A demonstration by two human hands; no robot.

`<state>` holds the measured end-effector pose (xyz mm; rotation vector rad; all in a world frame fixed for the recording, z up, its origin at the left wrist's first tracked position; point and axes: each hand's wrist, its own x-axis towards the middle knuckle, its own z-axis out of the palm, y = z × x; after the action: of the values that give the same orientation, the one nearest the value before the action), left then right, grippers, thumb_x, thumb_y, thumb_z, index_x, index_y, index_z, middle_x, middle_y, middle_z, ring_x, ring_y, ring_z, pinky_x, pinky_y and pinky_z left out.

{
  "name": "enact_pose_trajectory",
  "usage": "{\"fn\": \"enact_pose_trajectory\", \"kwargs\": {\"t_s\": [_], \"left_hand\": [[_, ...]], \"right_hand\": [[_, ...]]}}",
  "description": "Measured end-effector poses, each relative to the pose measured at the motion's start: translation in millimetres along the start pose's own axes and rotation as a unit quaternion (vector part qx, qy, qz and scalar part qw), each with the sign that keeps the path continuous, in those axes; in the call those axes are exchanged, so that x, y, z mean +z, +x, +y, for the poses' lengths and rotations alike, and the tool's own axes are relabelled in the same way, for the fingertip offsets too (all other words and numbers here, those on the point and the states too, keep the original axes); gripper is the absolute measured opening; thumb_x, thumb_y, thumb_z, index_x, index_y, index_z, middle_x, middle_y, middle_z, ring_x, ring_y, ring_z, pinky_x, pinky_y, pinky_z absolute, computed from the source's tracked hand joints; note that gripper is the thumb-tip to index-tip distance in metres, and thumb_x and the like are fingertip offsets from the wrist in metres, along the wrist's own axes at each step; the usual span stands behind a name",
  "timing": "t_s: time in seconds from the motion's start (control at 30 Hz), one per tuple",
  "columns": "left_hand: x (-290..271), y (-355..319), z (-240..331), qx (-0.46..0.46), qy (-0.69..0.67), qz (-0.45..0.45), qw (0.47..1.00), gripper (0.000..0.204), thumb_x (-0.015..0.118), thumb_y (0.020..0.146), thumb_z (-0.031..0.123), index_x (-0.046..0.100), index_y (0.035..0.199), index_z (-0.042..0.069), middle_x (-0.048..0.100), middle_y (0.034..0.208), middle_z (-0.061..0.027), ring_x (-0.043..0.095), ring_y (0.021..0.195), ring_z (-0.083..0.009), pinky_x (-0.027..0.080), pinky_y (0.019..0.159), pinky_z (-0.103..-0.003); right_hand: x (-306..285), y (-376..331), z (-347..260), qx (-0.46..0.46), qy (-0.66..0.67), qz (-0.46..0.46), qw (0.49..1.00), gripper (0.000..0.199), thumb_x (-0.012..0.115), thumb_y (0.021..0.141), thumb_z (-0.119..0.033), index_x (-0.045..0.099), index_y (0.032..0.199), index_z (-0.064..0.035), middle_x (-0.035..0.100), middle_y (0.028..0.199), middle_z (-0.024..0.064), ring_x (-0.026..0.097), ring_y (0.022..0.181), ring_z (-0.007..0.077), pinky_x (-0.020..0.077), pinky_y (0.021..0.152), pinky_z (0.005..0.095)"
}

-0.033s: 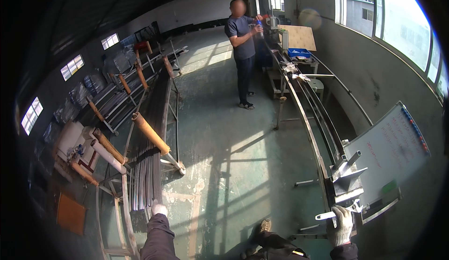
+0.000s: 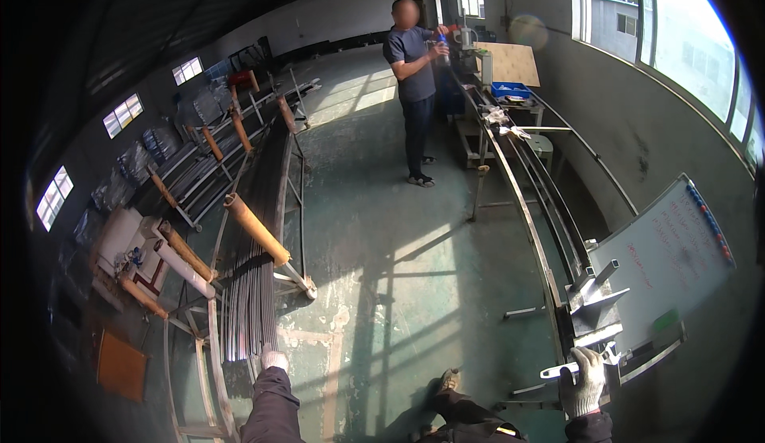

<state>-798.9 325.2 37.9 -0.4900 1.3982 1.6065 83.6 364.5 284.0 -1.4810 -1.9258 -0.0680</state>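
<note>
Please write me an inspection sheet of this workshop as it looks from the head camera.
Surface: green concrete floor, worn, sunlit patches.
Job's things: bundle of long metal rods on a roller rack; long steel rail bench at right.
Clutter: whiteboard, blue bin, spare racks along the left wall.
Hands: left hand gloved, on the rod ends; right hand gloved, gripping a flat metal piece.
Cables: nothing seen.
Surroundings: another person standing at the far bench; windows.

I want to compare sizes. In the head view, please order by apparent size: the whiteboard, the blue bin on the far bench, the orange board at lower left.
1. whiteboard, clearly largest, but it is also near the camera.
2. orange board.
3. blue bin, smallest; it stands far away, so its true size stays unsure.
</note>
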Motion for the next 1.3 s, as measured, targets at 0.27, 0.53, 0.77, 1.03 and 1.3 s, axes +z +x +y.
{"fn": "enact_pose_trajectory", "kwargs": {"t_s": [0.27,0.53,0.77,1.03,1.3], "left_hand": [[23,20,-18,-0.104,-0.076,-0.165,0.978,0.071,0.056,0.11,0.067,0.064,0.059,0.019,0.059,0.057,-0.0078,0.061,0.055,-0.0284,0.049,0.057,-0.05],[126,39,-136,-0.031,0.395,0.013,0.918,0.039,0.057,0.118,0.034,0.085,0.111,0.007,0.077,0.085,-0.0119,0.072,0.069,-0.0245,0.062,0.071,-0.04],[315,90,-193,0.012,0.676,-0.14,0.724,0.032,0.064,0.113,0.032,0.084,0.119,0.009,0.08,0.096,-0.0148,0.074,0.08,-0.0299,0.061,0.074,-0.046],[468,234,-100,0.151,0.892,-0.287,0.316,0.032,0.071,0.107,0.031,0.082,0.129,0.011,0.083,0.11,-0.0183,0.077,0.093,-0.0361,0.061,0.077,-0.052],[747,260,-122,0.039,0.585,-0.297,0.754,0.045,0.054,0.106,-0.008,0.062,0.149,-0.002,0.068,0.094,-0.0122,0.064,0.067,-0.0187,0.053,0.052,-0.035]], "right_hand": [[121,170,11,0.025,0.028,0.086,0.996,0.046,0.082,0.091,-0.002,0.075,0.136,-0.0066,0.079,0.131,0.017,0.074,0.125,0.0421,0.0594,0.11,0.0534],[279,274,23,0.121,0.033,0.002,0.992,0.049,0.094,0.089,-0.015,0.079,0.135,-0.0104,0.08,0.134,0.0136,0.074,0.126,0.0382,0.0595,0.111,0.0489],[308,315,53,0.225,0.024,-0.025,0.974,0.048,0.091,0.095,-0.024,0.079,0.139,-0.0095,0.082,0.134,0.0151,0.075,0.127,0.0383,0.0601,0.112,0.0487],[271,343,97,0.397,-0.087,0.073,0.911,0.052,0.084,0.096,-0.02,0.076,0.146,-0.0053,0.082,0.132,0.0203,0.079,0.122,0.0391,0.0623,0.109,0.0501],[196,367,128,0.534,-0.161,0.135,0.819,0.066,0.079,0.102,-0.036,0.068,0.162,-0.0088,0.082,0.136,0.0239,0.078,0.129,0.0443,0.0602,0.113,0.0514]]}}
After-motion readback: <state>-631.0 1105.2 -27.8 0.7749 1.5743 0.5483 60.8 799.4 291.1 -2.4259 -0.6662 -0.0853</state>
